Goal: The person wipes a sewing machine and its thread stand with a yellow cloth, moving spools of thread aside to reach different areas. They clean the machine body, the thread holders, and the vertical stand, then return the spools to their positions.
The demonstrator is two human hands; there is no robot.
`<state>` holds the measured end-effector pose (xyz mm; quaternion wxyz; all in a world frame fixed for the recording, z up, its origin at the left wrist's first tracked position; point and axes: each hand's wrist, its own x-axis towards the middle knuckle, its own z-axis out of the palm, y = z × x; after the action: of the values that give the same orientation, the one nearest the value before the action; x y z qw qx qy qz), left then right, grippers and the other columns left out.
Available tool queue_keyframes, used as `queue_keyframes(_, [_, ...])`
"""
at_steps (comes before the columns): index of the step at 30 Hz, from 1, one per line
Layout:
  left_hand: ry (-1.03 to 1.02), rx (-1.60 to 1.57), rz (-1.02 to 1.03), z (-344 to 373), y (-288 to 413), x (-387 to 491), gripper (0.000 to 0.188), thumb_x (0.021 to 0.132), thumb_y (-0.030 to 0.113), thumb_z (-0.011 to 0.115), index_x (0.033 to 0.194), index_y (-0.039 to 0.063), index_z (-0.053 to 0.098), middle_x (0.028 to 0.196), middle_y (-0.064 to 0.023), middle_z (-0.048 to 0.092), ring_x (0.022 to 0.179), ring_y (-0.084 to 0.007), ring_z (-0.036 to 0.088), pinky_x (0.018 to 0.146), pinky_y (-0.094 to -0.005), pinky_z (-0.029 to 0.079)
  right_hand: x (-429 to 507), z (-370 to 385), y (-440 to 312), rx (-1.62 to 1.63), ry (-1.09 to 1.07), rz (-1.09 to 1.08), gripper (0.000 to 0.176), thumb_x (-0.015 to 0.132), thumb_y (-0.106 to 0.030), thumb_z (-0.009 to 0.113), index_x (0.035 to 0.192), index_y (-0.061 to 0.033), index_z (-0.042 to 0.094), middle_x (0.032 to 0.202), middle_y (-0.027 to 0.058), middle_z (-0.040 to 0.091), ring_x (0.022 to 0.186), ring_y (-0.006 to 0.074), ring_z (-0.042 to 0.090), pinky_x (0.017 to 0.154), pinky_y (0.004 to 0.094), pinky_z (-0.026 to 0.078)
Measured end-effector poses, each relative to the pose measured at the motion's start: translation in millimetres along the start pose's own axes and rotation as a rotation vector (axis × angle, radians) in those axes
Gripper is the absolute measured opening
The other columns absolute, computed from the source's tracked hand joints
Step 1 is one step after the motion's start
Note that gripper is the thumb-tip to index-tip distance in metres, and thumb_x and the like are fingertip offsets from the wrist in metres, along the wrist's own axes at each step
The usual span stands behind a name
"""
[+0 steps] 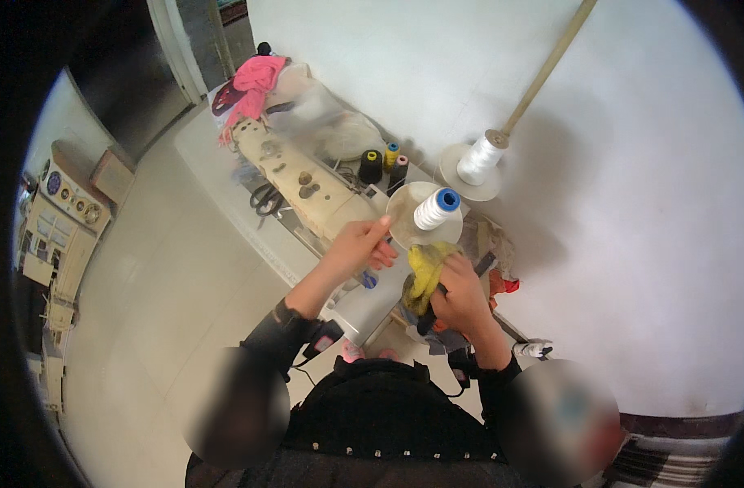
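Note:
My right hand point(463, 293) grips a yellow cloth point(428, 274) with darker patches, over the right end of the sewing table. My left hand point(362, 247) is held by the handwheel end of a cream sewing machine point(298, 186); its fingers are partly spread and I see nothing in them. Just beyond my hands a white thread cone point(433, 210) with a blue rim leans on a round spool plate point(408, 213). A second white thread cone point(480, 160) sits on another plate by a wooden pole. Below my left hand is a small blue item point(369, 280).
Black scissors point(265, 200) lie left of the machine. Smaller cones, one a black thread cone point(370, 168), stand behind it. Pink fabric point(259, 76) and clear plastic point(341, 131) lie at the far end. Cloth scraps point(500, 247) hang at the right, beside the white wall point(622, 213).

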<state>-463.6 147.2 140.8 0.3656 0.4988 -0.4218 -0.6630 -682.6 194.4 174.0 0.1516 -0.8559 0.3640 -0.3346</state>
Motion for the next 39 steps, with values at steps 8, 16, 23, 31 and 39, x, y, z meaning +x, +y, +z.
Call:
queue_keyframes(8, [-0.241, 0.088, 0.164, 5, -23, -83, 0.058, 0.077, 0.014, 0.079, 0.125, 0.002, 0.049, 0.118, -0.0106, 0.059, 0.112, -0.0179, 0.056, 0.091, -0.0323, 0.048, -6, 9, -10, 0.439, 0.121, 0.168, 0.033, 0.078, -0.003, 0.064, 0.111, -0.0002, 0.060, 0.106, 0.0183, 0.062, 0.100, 0.0341, 0.061, 0.087, 0.0385, 0.048])
queue_keyframes(16, [0.162, 0.105, 0.131, 7, -49, -97, 0.020, 0.091, 0.003, 0.048, 0.108, 0.002, 0.059, 0.100, -0.0068, 0.065, 0.095, -0.0175, 0.062, 0.086, -0.0371, 0.053, -10, 22, -16, 0.431, 0.155, 0.234, 0.022, 0.084, -0.008, 0.066, 0.104, 0.0010, 0.063, 0.092, 0.0139, 0.068, 0.089, 0.0245, 0.068, 0.077, 0.0320, 0.050])
queue_keyframes(23, [0.242, -0.660, 0.226, -50, -46, -81, 0.016, 0.090, 0.023, 0.050, 0.081, 0.010, 0.050, 0.105, -0.0094, 0.061, 0.103, -0.0246, 0.055, 0.093, -0.0452, 0.044, -13, 7, -5, 0.668, -0.096, 0.517, 0.023, 0.090, -0.019, 0.065, 0.101, 0.0015, 0.064, 0.082, 0.0021, 0.063, 0.074, 0.0081, 0.057, 0.068, 0.0235, 0.046])
queue_keyframes(31, [0.020, -0.497, -0.055, -50, -56, -65, 0.080, 0.088, 0.073, 0.038, 0.148, 0.021, 0.028, 0.146, -0.0076, 0.036, 0.131, -0.0321, 0.037, 0.104, -0.0589, 0.031, 7, 16, -35, 1.174, 0.120, 0.543, 0.018, 0.095, -0.014, 0.058, 0.106, 0.0010, 0.060, 0.079, 0.0010, 0.057, 0.075, 0.0087, 0.052, 0.072, 0.0217, 0.042])
queue_keyframes(39, [-0.428, -0.366, 0.214, -13, -65, -64, 0.070, 0.086, 0.031, 0.072, 0.141, 0.007, 0.037, 0.125, -0.0021, 0.054, 0.114, -0.0135, 0.052, 0.099, -0.0308, 0.042, 12, 29, -66, 0.728, 0.179, 0.439, 0.015, 0.092, -0.009, 0.058, 0.104, -0.0001, 0.060, 0.086, 0.0043, 0.062, 0.082, 0.0127, 0.059, 0.076, 0.0260, 0.047])
